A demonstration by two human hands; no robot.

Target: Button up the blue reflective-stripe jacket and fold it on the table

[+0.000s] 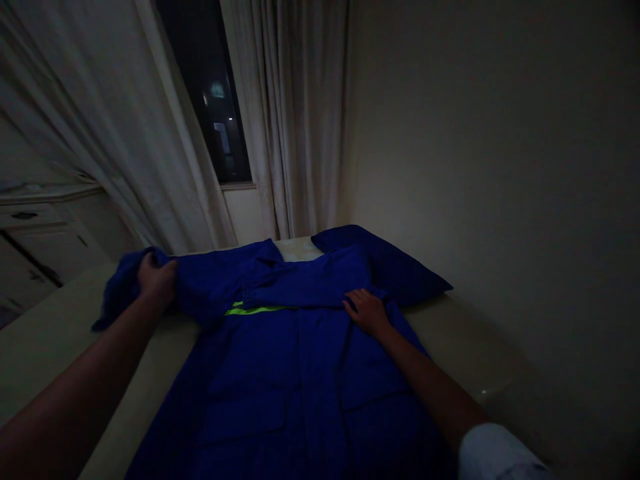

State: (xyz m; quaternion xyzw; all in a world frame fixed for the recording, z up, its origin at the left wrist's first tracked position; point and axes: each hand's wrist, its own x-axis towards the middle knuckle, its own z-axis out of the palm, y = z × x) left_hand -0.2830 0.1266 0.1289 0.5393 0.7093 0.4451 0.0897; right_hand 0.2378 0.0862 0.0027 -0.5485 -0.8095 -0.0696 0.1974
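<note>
A blue jacket (pixel 260 360) with a lime-yellow stripe lies spread front side up, its lower end toward me. One sleeve (pixel 305 283) is folded flat across the chest from the right. My right hand (pixel 367 311) rests on that folded sleeve near the right shoulder, fingers stretched out. At the left, my left hand (pixel 157 280) is closed around the end of the other sleeve (pixel 207 277), which reaches out sideways. The cuff hangs bunched beyond my fingers, slightly blurred.
The jacket lies on a pale, shiny surface (pixel 55 340). A dark blue cushion-like piece (pixel 405 270) sits behind its right shoulder, by the wall (pixel 490 167). Curtains (pixel 305 113) flank a dark window (pixel 215 113) at the back. A pale cabinet (pixel 65 230) stands at far left.
</note>
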